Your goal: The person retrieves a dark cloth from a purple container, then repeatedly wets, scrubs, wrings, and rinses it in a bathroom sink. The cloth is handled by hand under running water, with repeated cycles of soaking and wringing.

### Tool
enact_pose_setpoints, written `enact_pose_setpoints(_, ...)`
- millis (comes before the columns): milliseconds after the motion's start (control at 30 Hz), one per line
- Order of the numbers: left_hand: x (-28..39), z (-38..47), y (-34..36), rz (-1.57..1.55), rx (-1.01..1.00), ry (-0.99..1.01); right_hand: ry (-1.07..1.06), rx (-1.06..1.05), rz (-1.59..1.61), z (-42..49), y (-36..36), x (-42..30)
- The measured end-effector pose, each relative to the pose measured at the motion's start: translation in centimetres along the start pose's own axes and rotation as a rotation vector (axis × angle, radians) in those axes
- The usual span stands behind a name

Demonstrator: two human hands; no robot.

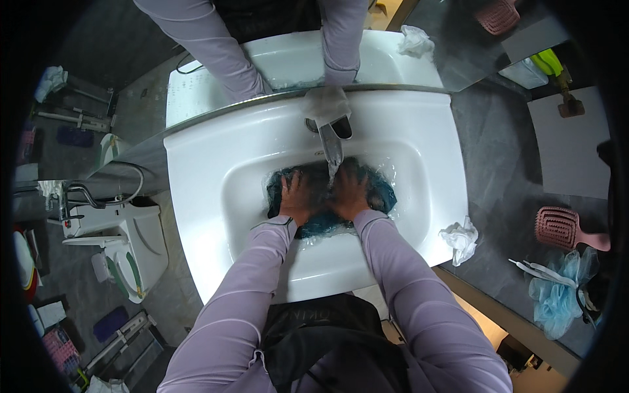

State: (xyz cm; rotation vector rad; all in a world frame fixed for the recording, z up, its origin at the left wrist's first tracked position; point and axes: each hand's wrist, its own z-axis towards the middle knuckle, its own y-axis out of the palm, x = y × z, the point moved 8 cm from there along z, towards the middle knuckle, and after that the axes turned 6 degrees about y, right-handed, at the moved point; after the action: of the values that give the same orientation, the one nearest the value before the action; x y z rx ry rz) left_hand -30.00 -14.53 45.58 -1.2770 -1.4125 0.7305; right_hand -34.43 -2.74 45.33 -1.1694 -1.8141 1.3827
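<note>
A dark teal cloth (319,228) lies wet in the basin of a white washbasin (206,147). My left hand (295,199) rests on the cloth's left part, fingers spread and pointing towards the tap. On the right part of the cloth lies my right hand (350,195), its fingers apart as well; splashing water blurs its edges. Between and just above the hands, water runs from a metal tap (332,147). A translucent whitish cover (327,105) wraps the tap's upper part. Neither hand shows a clear grip on the fabric.
A mirror edge (295,93) runs behind the washbasin. Crumpled white tissue (460,240) sits on the basin's right corner. Farther right are a pink hairbrush (560,228) and a light blue mesh bath sponge (555,299). A toilet (125,245) stands to the left.
</note>
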Motion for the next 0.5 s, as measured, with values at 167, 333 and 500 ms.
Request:
enact_pose_setpoints(167, -0.5, -2.5, -2.9, 0.008, -0.053, 0.138, -0.008, -0.094, 0.117, 0.3, 0.1, 0.7)
enact_pose_setpoints(333, -3.4, -6.5, -5.0, 0.087, -0.187, 0.0, -0.116, -0.121, 0.476, -0.8, -3.1, 1.1)
enact_pose_setpoints(500, 0.0, -8.6, -13.6, -0.306, -0.035, 0.188, -0.305, -0.004, 0.225, -2.4, -6.2, -2.9)
